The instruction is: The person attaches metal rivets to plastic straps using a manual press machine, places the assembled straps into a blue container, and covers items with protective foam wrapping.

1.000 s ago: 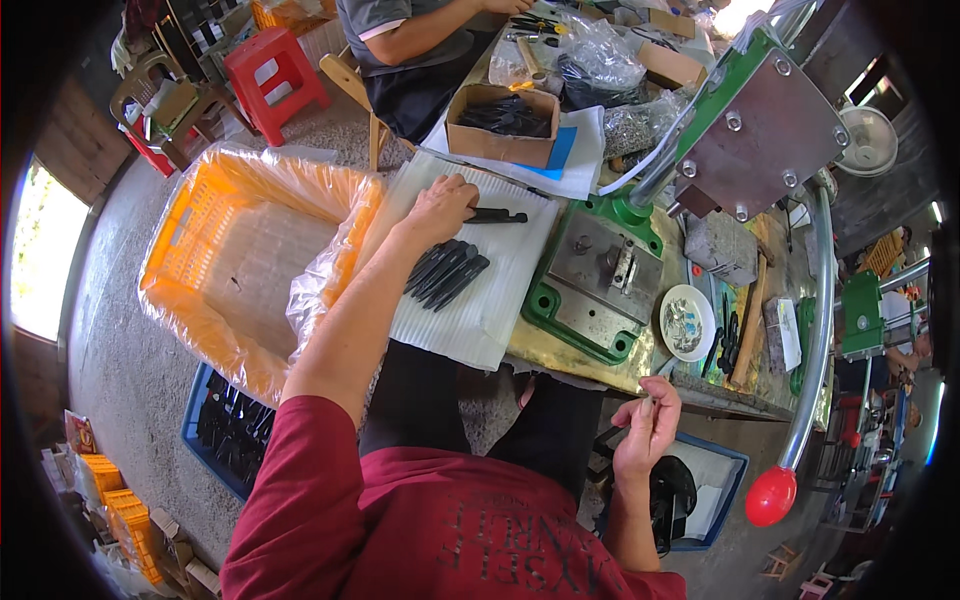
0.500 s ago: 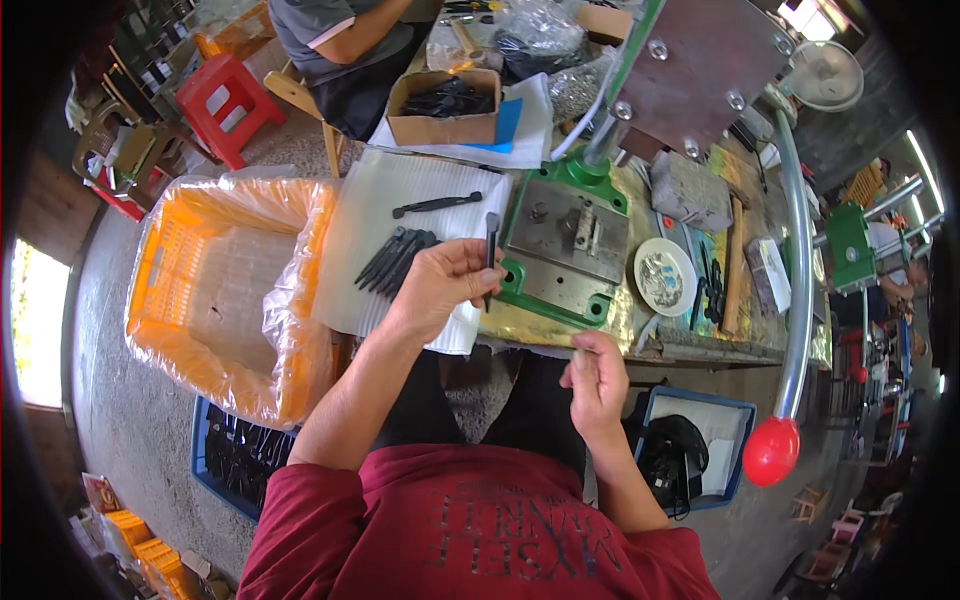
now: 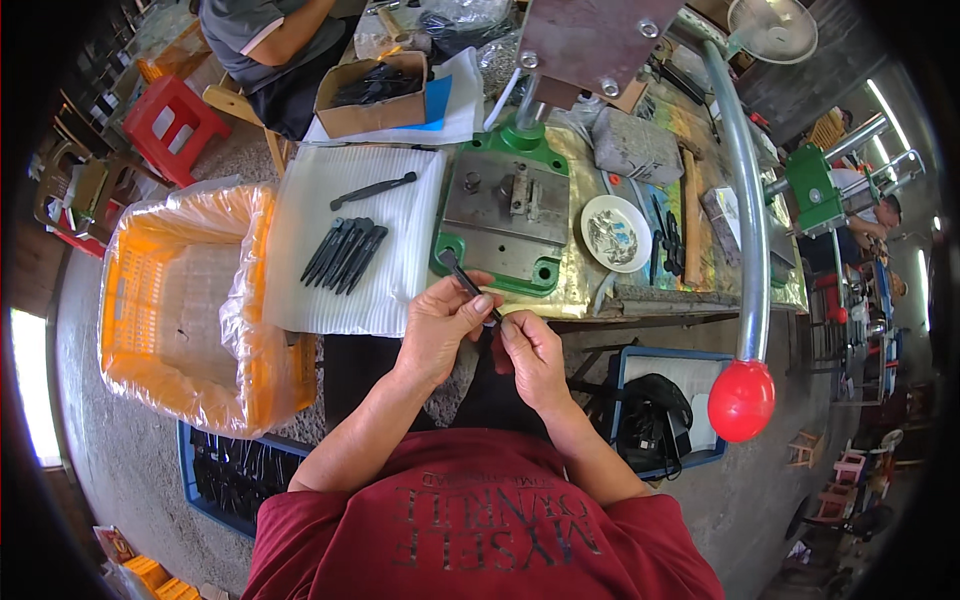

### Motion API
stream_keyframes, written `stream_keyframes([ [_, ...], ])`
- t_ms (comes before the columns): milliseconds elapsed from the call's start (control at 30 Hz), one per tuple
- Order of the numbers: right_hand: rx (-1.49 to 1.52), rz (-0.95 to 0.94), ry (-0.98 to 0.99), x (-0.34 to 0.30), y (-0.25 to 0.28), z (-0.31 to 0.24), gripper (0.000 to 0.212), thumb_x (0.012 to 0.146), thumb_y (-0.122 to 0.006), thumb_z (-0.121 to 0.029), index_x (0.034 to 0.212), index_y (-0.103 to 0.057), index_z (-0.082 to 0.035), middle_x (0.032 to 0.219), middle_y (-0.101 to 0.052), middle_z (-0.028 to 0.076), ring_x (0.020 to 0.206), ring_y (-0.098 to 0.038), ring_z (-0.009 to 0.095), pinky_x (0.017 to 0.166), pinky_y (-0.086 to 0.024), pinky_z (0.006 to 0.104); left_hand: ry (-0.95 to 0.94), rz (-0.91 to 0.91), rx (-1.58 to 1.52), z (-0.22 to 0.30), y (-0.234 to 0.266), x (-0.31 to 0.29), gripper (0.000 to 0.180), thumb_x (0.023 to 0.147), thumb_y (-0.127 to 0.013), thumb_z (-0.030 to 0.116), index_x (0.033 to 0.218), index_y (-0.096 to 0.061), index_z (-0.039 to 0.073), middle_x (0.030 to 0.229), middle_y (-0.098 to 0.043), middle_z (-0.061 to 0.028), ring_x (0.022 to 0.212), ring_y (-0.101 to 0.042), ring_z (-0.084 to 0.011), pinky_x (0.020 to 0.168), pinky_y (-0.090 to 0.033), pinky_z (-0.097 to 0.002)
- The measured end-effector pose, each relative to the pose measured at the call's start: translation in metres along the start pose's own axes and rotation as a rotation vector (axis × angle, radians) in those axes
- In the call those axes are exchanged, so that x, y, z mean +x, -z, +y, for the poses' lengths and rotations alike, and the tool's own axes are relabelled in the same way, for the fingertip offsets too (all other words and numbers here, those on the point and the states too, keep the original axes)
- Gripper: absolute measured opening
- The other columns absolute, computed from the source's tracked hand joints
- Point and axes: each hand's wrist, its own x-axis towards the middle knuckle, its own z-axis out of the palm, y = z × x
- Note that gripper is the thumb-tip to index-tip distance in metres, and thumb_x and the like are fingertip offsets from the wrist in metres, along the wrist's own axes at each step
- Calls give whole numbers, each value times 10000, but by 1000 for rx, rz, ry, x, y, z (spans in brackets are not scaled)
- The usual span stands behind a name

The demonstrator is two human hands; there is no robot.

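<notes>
My left hand pinches a slim black bar with a rounded, wider head. The head points up and to the left, past my fingers. At the bar's lower end, my right hand is closed, thumb against fingers. Both hands are over my lap at the bench's near edge, just in front of a green hand press with a steel plate on its base. Several similar black bars lie side by side on a white foam sheet; a single black bar rests crosswise beyond them.
An orange plastic-lined crate stands left. The press lever's red knob hangs at right, near a white dish of small metal pieces. A cardboard box of black parts sits behind the foam. Blue trays lie below; another person sits far left.
My right hand has come up and left to the bar's lower end. The bar has tilted from nearly upright and come nearer to me with my left hand. The whole view has shifted.
</notes>
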Motion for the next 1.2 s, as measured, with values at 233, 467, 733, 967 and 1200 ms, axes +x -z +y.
stream_keyframes([
  [233, -54, 6, -23, -7, 14, -4, 162, 855, -467, -168, 827, -501, -11, 625, -476, 10, 498, -430, 66, 454, -360, 187, -20, -86, 102, -11, -1, -1, 105, 775, -571, 74, 869, -582, 27, 774, -592, -44, 623, -515, -73, 472, -402, -174],
  [467, -611, 423, 333, 29, 92, -5, 81, 817, -486, -69, 815, -522, 4, 681, -482, -5, 627, -424, 57, 572, -362, 191, -46, -55, 129, 2, 8, -1, 110, 802, -545, 86, 884, -566, 15, 776, -582, -44, 609, -510, -67, 477, -408, -162],
  [733, -1100, 436, 262, 85, 148, -24, 73, 747, -535, -53, 793, -519, 1, 743, -530, 135, 676, -525, 281, 608, -416, 345, 19, -99, 113, -7, 14, -1, 124, 800, -550, 92, 893, -562, 10, 786, -586, -74, 624, -525, -81, 471, -420, -169],
  [967, -1467, 361, 180, 107, 157, -13, 93, 751, -513, -103, 780, -526, -17, 785, -542, 164, 752, -527, 329, 641, -411, 405, 31, -104, 139, -8, 15, 1, 115, 800, -547, 84, 889, -564, 14, 785, -586, -68, 626, -523, -79, 473, -418, -173],
  [1200, -1679, 262, -27, 113, 144, -23, 103, 750, -463, -86, 813, -507, -18, 828, -549, 162, 782, -534, 335, 645, -389, 467, 49, -104, 192, -11, 13, 3, 102, 802, -542, 82, 875, -564, 13, 782, -582, -60, 617, -508, -71, 476, -413, -170],
])
